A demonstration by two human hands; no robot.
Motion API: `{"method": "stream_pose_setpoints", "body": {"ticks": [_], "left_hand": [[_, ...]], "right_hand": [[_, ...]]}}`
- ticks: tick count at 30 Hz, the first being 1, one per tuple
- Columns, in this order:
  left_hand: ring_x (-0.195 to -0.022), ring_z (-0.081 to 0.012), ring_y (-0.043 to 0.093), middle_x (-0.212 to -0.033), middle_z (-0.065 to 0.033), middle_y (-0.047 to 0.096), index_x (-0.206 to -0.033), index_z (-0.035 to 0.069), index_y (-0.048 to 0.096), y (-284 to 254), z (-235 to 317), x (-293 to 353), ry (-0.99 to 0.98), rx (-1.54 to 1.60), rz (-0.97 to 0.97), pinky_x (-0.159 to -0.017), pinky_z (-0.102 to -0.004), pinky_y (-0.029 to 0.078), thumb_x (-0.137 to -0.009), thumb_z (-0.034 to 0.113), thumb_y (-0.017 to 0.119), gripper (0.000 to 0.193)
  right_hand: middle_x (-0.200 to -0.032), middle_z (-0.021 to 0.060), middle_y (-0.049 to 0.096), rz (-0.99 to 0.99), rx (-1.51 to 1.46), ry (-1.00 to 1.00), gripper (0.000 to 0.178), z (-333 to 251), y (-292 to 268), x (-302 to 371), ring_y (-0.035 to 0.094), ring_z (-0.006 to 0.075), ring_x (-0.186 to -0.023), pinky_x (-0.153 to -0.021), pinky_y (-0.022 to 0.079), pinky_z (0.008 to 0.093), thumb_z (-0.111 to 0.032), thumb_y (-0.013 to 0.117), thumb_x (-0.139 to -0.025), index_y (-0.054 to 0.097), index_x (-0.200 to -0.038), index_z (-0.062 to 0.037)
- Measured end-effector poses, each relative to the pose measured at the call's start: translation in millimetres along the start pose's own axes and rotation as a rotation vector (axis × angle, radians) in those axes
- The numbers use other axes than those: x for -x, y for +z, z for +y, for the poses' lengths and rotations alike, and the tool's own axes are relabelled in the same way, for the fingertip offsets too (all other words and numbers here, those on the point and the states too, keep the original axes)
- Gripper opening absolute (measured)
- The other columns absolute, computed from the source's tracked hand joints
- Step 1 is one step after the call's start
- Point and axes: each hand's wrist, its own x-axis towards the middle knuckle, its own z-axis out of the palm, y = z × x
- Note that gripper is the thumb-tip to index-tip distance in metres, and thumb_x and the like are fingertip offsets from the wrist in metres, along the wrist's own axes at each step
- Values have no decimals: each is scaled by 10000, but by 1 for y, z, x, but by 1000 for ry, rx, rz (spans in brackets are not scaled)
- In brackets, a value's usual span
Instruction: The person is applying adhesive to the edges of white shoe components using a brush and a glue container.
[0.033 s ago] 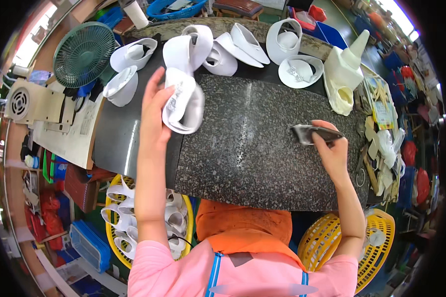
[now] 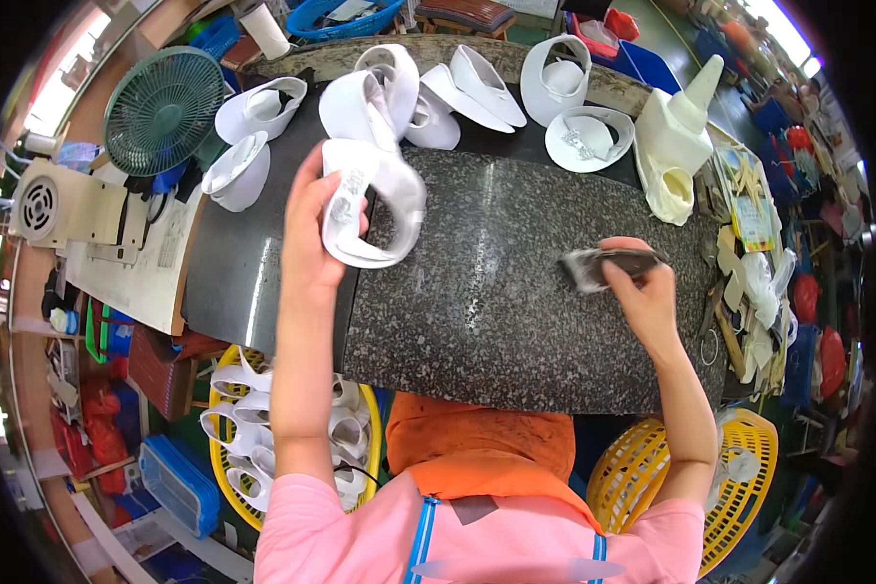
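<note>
My left hand is closed round the side of a white shoe upper, holding it raised above the left part of the worktop. Its open strap loop faces right, and a grey mark shows on its inner face. Over the right part of the dark speckled stone slab, my right hand grips a dark-handled brush with greyish bristles, slightly blurred. More white uppers stand along the back of the worktop, one of them at the far left. Another upper lies at the back right.
A pale squeeze bottle with a cone nozzle stands at the back right, beside scraps and tools. A green fan is at the left. Below the worktop sit a yellow basket of uppers and another yellow basket.
My left hand has turned the shoe upper so its loop opens wider to view, and shifted it slightly right. My right hand and the brush have moved a little left.
</note>
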Motion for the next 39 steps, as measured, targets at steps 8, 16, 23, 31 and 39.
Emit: {"method": "stream_pose_setpoints", "body": {"ticks": [8,16,23,31,39], "left_hand": [[-637,-165,428,-1044,-92,541,-1359,121,377,0,-12,37,-118,138,57,-434,-258,337,-863,151,559,530],[-622,-170,503,-1004,-99,523,-1407,128,311,-22,-7,61,-230,274,110,-430,-283,423,-769,51,622,713],[-886,-147,622,-1176,-110,574,-1407,57,351,-46,-5,81,46,-839,-39,-849,-266,479,-720,-49,643,753],[-845,-106,635,-964,-84,678,-1122,-59,559,-82,22,77,-74,-564,202,-764,-223,483,-856,-18,529,271],[-866,-75,586,-964,-55,654,-1059,-20,597,-83,58,101,224,-739,358,-759,-205,440,-826,-84,497,261]], "right_hand": [[-885,-7,636,-554,-399,269,294,-38,44,-17,544,72,-666,-587,438,233,-116,505,-853,604,-1115,-27],[-868,180,667,-631,755,-674,451,-81,144,-113,661,321,-829,-704,510,435,-148,527,-804,505,-1254,-170],[-947,135,663,-984,888,-654,389,-105,181,-129,641,304,-921,-764,505,410,-125,564,-721,626,-1104,-151],[-774,72,665,-999,582,-337,318,-100,145,-122,660,210,-727,-698,500,358,-166,576,-727,613,-1036,-105],[-916,105,671,-614,1109,-449,274,-85,101,-120,663,253,-848,-719,504,402,-164,541,-805,617,-1064,-118]]}}
